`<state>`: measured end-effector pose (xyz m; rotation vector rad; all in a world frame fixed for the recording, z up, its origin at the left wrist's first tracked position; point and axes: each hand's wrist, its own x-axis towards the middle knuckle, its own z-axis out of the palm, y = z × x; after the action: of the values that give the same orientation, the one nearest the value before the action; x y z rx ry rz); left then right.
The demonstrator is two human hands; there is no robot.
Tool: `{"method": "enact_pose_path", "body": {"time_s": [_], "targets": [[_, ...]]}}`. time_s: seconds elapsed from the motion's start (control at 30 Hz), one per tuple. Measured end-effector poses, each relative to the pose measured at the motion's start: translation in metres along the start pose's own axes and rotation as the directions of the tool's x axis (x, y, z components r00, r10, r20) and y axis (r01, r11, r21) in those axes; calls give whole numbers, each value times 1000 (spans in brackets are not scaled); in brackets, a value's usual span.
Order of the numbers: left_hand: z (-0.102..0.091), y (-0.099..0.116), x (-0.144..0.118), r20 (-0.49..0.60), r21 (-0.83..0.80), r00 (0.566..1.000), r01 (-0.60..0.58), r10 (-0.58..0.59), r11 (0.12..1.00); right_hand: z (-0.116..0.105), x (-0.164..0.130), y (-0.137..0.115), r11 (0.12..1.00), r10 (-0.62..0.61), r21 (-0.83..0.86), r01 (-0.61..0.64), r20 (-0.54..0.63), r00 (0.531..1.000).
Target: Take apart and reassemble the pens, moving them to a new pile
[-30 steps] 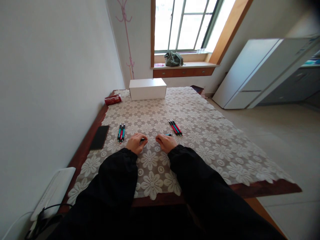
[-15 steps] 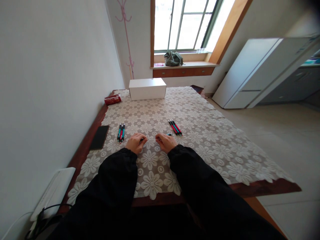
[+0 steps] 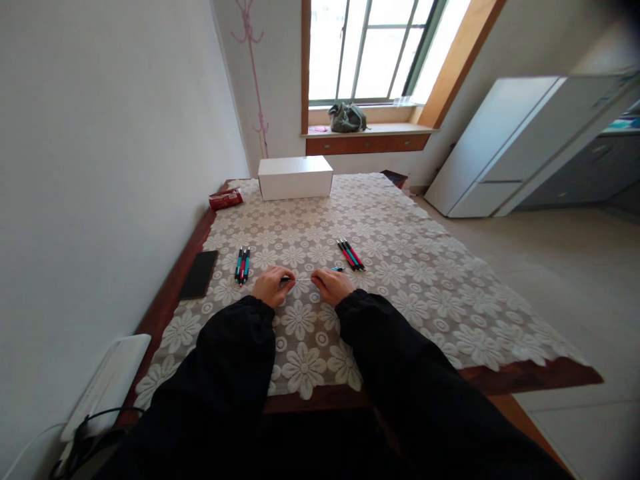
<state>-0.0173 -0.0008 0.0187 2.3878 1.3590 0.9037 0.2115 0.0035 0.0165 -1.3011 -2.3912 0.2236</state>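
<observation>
My left hand (image 3: 270, 286) is closed in a pinch on a dark pen part (image 3: 285, 279) above the tablecloth. Opposite it, my right hand (image 3: 332, 285) pinches the other end of a thin, pale pen refill (image 3: 303, 279) that spans the gap between my fingertips. A short teal and black pen piece (image 3: 338, 269) shows just behind my right hand; whether it is held or lying there I cannot tell. Several pens (image 3: 243, 265) in teal, black and red lie side by side to the left. Another row of pens (image 3: 351, 255) lies beyond my right hand.
A lace tablecloth (image 3: 410, 267) covers the wooden table. On its left lie a black flat case (image 3: 199, 275) and a red packet (image 3: 225, 199). A white box (image 3: 295, 179) stands at the far end. A white power strip (image 3: 107, 383) and cables sit by the wall.
My hands have stayed almost in place. A little more of the dark pen part shows at my left fingertips, and the teal piece has shifted slightly.
</observation>
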Motion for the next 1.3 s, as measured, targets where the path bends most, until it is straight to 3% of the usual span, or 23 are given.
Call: {"method": "enact_pose_path", "body": {"time_s": [0.3, 1.3], "targets": [[-1, 1, 1, 37, -5, 999, 4, -4, 1000, 2, 0, 2, 994, -28, 104, 37, -81, 996], [-3, 3, 2, 59, 17, 998, 28, -29, 999, 1, 0, 2, 991, -52, 115, 64, -110, 993]]}}
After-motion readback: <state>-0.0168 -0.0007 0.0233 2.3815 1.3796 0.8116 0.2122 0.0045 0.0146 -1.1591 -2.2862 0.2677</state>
